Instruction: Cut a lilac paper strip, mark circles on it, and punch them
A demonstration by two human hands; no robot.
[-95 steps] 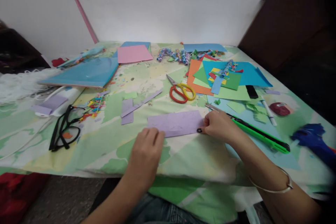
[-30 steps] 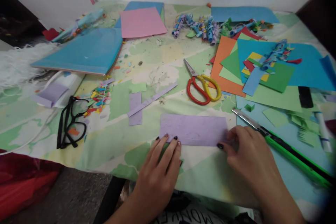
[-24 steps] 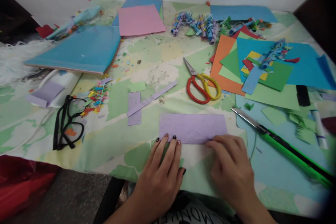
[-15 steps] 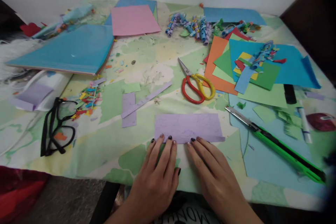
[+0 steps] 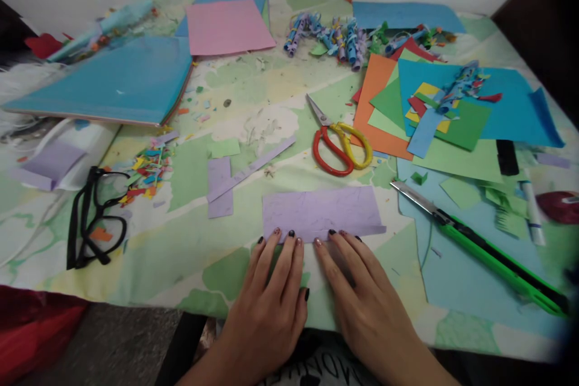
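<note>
Near the front edge of the tabletop (image 5: 172, 271), two hands are pressing on a purple sheet (image 5: 321, 208)

At the purple sheet's near edge, the left hand (image 5: 271, 307) and the right hand (image 5: 368, 295) are lying palm down, unclenched, their fingertips touching the paper and their fingers slightly spread. A gap is showing between the two hands. The sheet is lying lengthwise across the tabletop, and a narrow folded strip along its near edge is jutting out past its right side.

Beyond the far edge, the scissors (image 5: 324, 123) are lying near the sheet, their tips pointing away. To the left, a band of patterned cloth is separating the sheet from two crossed purple strips (image 5: 220, 193); a wider stretch is running from the left hand to the glasses (image 5: 81, 217). On the right, a narrower gap is parting the sheet from the cutter (image 5: 493, 256), whose blade is pointing toward the sheet and just crossing the edge of a pale blue sheet (image 5: 456, 283). Farther back, the middle of the tabletop is stretching between a blue folder (image 5: 108, 81) and an orange sheet (image 5: 373, 108).
</note>
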